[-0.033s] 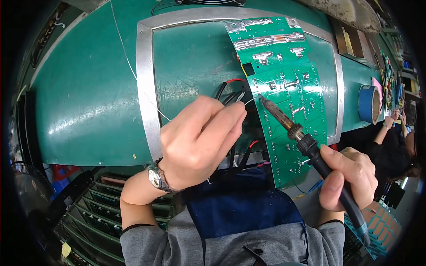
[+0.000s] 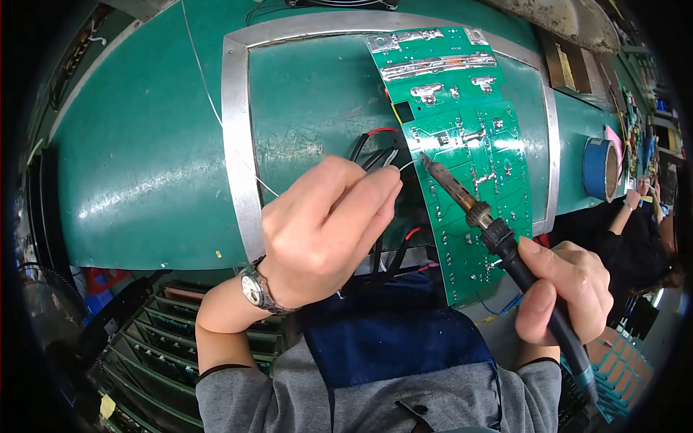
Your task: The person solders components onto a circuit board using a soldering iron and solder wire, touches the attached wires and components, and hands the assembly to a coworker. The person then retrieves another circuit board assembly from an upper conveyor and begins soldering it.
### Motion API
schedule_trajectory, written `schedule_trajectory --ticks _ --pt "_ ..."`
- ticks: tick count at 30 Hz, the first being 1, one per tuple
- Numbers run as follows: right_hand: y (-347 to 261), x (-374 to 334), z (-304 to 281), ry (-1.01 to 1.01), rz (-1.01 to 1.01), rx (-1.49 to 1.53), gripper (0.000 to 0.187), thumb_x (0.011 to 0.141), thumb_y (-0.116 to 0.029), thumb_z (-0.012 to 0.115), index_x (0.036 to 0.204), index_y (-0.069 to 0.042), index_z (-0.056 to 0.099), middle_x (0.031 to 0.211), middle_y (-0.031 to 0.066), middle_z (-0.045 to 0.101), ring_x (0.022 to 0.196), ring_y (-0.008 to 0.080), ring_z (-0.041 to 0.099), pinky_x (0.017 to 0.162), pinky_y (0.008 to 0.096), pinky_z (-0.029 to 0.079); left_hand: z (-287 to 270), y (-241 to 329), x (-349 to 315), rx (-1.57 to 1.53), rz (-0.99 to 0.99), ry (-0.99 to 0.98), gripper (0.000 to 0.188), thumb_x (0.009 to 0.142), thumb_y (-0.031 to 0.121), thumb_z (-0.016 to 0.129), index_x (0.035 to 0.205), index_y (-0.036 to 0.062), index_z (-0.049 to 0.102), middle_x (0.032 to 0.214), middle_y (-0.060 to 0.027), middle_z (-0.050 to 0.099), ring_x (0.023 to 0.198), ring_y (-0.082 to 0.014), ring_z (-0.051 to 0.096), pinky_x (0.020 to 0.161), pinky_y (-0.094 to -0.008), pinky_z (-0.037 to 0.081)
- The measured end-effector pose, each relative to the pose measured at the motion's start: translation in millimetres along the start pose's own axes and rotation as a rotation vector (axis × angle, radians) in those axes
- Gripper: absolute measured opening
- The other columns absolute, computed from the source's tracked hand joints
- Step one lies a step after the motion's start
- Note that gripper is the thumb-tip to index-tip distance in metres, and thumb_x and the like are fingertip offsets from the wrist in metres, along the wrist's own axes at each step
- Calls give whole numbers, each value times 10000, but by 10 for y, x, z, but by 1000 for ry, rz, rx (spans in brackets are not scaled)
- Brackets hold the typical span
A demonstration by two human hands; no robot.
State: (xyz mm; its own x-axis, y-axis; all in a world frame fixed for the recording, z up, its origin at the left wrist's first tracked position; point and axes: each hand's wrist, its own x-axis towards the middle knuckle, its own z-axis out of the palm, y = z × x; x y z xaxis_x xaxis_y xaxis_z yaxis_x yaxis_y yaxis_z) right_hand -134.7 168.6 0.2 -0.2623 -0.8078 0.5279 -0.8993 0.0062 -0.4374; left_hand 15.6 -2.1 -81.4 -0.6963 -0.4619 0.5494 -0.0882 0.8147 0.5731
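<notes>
A large green circuit board [image 2: 462,245], solder side up, extends from the far edge of the framed area toward me. My left hand [image 2: 325,231] pinches a thin solder wire [image 2: 408,164], its end meeting the board's left part. In my right hand [image 2: 567,292] is a soldering iron [image 2: 502,242], gripped by its black handle. The iron's dark tip rests at or very near the board beside the wire's end; actual contact is too small to tell. Black and red cables [image 2: 382,132] show at the board's left edge, partly behind my left hand.
A metal frame [image 2: 240,151] surrounds the work area on the green tabletop [image 2: 144,166]. To the right stands a blue tape roll [image 2: 598,169]. A green slotted rack [image 2: 166,339] is below left. At the far right, another person's hands [image 2: 635,196] are at work.
My right hand and the iron's handle have shifted very slightly left. The tip, the wire, my left hand and the board look the same.
</notes>
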Motion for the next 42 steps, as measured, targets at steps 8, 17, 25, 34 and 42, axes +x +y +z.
schedule_trajectory --ticks 8,17,25,34,42 --pt "-75 -40 -65 -18 -10 -16 224 853 -182 667 872 39 699 611 39 605 409 115 486 374 241 375 -84 119 -18 26 -43 -44 251 682 -7 817 911 50 734 732 -35 560 551 -140 554 475 -267 441" --pt "-132 -158 -109 -13 37 -38 279 870 -258 652 873 14 712 585 24 601 416 123 491 413 243 376 -31 162 -97 -27 -32 -66 239 691 -2 816 909 49 733 740 -40 560 560 -138 557 474 -265 441" --pt "-192 -131 -80 -47 -7 -42 220 843 -190 668 865 24 713 583 27 599 399 105 479 376 225 360 11 206 -124 -51 -44 -41 257 692 -9 816 930 50 736 775 -48 546 563 -135 535 478 -264 426" --pt "-136 -326 -232 -75 -1 14 264 873 -237 636 894 16 710 604 22 610 402 113 447 400 253 347 -34 270 -293 -44 -18 -93 305 666 -36 803 947 62 734 762 -45 549 600 -150 549 491 -263 432" --pt "-233 -312 -151 -30 -23 -34 236 861 -206 649 869 21 709 587 25 594 384 96 445 353 222 310 2 291 -267 9 38 -159 338 664 -35 798 980 66 737 751 -43 541 583 -146 547 478 -270 430"
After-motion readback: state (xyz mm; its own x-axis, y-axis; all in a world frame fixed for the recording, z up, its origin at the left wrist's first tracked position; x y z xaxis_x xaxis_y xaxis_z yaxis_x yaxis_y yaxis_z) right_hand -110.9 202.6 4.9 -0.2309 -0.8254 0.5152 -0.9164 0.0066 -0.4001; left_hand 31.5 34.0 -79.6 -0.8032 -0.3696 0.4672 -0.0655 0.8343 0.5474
